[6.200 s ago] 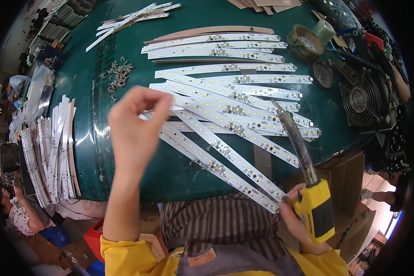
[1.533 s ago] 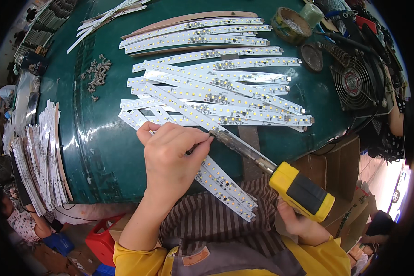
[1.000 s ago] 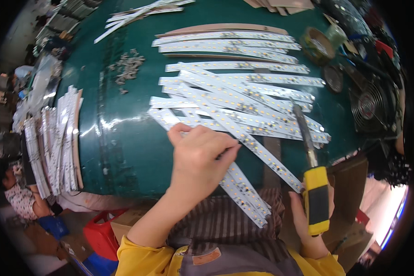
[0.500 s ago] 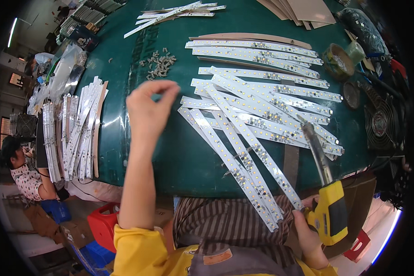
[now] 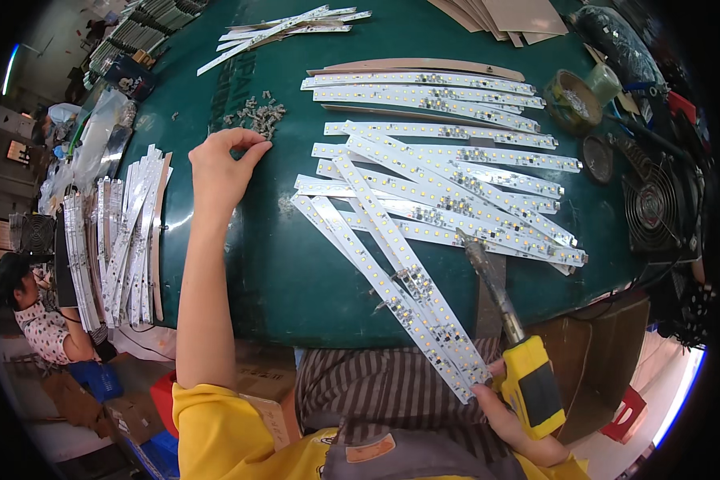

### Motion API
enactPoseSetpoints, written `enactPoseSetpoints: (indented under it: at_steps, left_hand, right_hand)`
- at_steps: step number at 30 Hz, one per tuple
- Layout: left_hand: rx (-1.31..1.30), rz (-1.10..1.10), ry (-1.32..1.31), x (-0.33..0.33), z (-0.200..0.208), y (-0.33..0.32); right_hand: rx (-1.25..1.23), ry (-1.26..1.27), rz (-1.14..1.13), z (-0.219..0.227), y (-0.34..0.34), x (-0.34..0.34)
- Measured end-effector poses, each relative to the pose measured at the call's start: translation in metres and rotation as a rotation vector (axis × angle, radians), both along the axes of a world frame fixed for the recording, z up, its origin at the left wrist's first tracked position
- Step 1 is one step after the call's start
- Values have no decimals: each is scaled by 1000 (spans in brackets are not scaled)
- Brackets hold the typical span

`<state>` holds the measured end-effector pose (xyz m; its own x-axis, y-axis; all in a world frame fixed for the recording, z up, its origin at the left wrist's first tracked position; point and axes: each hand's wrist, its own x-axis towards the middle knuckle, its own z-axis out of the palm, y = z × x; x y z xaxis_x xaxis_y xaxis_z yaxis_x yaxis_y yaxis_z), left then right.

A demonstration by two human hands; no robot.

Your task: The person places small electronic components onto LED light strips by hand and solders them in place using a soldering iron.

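My left hand (image 5: 226, 166) is beside a small pile of tiny metal-looking parts (image 5: 266, 120), thumb and forefinger pinched together at its near edge. Whatever is between those fingertips is too small to make out. Low on the right, my right hand (image 5: 514, 422) grips a yellow-and-black soldering gun (image 5: 532, 388), its metal barrel pointing up and left over the table. The thumb of that hand also presses on the near ends of a few white LED strips (image 5: 412, 276). These strips slant from the table over its front edge toward my lap.
More LED strips (image 5: 440, 164) lie spread across the green table (image 5: 256, 272). Another stack (image 5: 136, 232) lies at the left, beside a seated person (image 5: 44, 320). Cardboard sheets (image 5: 504, 16), a tape roll (image 5: 574, 102) and a small fan (image 5: 654, 212) are at the right.
My left hand has moved left, its pinched fingers now at the small-parts pile. The right hand and soldering gun have shifted left, and the rightmost held strip has swung against the others.
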<state>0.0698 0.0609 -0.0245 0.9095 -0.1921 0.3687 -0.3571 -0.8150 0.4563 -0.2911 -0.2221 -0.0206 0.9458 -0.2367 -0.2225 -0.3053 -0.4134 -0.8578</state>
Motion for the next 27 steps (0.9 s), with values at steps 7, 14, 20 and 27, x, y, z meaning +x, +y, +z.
enactPoseSetpoints:
  at_steps: [7, 14, 20, 27]
  left_hand:
    - [59, -68, 118, 4, 7, 5]
    - [65, -9, 114, -13, 17, -5]
    - [24, -32, 152, -25, 28, -12]
    - [-26, -75, 98, -37, 22, -23]
  right_hand:
    - [-82, -128, 108, 3, -1, 5]
    - [-87, -10, -20, -13, -15, -21]
    - [67, -100, -314, -2, -10, 0]
    - [-220, -289, -439, -16, -29, 15]
